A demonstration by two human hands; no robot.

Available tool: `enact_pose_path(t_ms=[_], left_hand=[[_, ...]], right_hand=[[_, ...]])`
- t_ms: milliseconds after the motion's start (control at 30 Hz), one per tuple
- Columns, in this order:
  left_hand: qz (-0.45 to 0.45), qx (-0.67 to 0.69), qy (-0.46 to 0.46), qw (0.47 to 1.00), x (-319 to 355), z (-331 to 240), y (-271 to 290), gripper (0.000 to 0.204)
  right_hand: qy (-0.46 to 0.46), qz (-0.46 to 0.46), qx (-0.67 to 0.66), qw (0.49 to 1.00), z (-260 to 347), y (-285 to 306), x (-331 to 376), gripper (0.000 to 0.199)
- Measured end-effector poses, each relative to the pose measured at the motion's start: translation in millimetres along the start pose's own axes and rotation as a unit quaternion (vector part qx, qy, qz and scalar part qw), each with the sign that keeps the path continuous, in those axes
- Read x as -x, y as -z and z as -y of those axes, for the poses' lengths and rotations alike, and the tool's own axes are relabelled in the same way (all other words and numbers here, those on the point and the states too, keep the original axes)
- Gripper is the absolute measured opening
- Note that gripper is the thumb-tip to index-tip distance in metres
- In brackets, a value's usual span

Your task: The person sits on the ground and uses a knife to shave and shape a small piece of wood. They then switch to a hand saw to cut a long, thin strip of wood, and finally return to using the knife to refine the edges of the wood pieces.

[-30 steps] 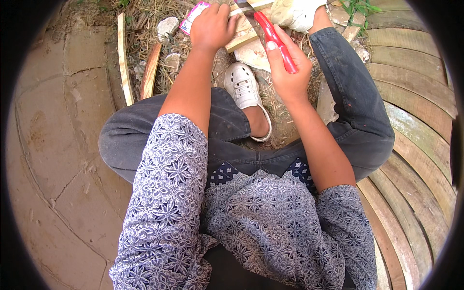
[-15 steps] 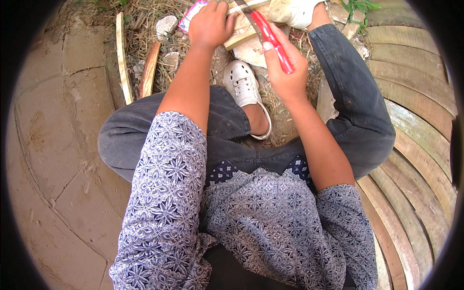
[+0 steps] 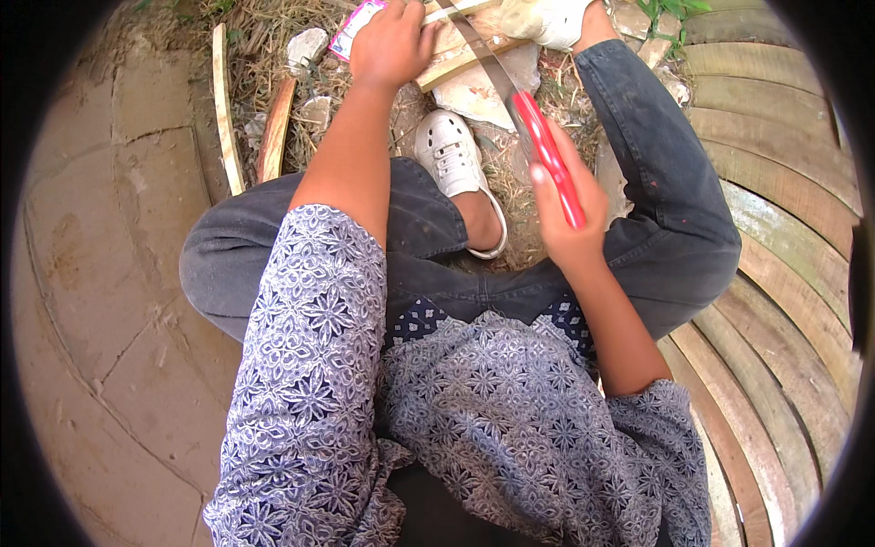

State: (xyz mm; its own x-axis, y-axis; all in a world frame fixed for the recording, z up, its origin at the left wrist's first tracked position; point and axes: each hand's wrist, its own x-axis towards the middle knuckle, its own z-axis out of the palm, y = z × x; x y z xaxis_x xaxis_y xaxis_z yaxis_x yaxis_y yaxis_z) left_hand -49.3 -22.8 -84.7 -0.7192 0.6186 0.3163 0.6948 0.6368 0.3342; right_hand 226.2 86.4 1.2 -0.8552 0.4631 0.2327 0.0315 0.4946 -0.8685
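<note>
My right hand (image 3: 579, 214) is wrapped round the red handle of a hand saw (image 3: 551, 159). The saw's long metal blade slants up and left across a wooden piece (image 3: 453, 66) near the top edge. My left hand (image 3: 394, 50) bears down on the left end of that wood, thumb toward the blade, fingers partly cut off by the picture's edge. A white card or packet with a pink border (image 3: 355, 29) shows beside the left hand. My white shoe (image 3: 540, 20) rests against the wood's right side.
Beneath the wood lies a pale flat stone (image 3: 492, 91). Two narrow wooden strips (image 3: 228, 114) lie on dry grass at the left, near a whitish rock (image 3: 307, 47). My other white shoe (image 3: 448, 150) stands between my legs. Wooden slats (image 3: 775, 159) curve along the right; cracked paving (image 3: 118, 273) spreads left.
My right hand has drawn the saw back toward me and slightly right, so more blade shows below the wood. My left hand stays on the wood.
</note>
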Motion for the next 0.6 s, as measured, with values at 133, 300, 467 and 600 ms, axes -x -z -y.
enact_pose_path(t_ms=[133,300,467,600], left_hand=[[0.015,0.017,0.011,1.0,0.9,-0.2,7.0,0.027],[-0.035,0.007,-0.006,0.999,6.4,-1.7,-1.1,0.027],[-0.032,0.022,-0.004,0.999,-1.9,1.4,-6.3,0.026],[-0.083,-0.018,-0.031,0.996,2.7,5.5,-11.8,0.029]], right_hand=[[-0.189,0.03,-0.054,0.98,36.0,40.4,30.3,0.047],[-0.031,-0.045,-0.055,0.997,33.3,33.6,-10.6,0.044],[-0.074,-0.049,-0.157,0.984,10.1,-26.4,-77.3,0.04],[-0.037,-0.033,-0.182,0.982,-15.3,-52.7,-96.0,0.04]])
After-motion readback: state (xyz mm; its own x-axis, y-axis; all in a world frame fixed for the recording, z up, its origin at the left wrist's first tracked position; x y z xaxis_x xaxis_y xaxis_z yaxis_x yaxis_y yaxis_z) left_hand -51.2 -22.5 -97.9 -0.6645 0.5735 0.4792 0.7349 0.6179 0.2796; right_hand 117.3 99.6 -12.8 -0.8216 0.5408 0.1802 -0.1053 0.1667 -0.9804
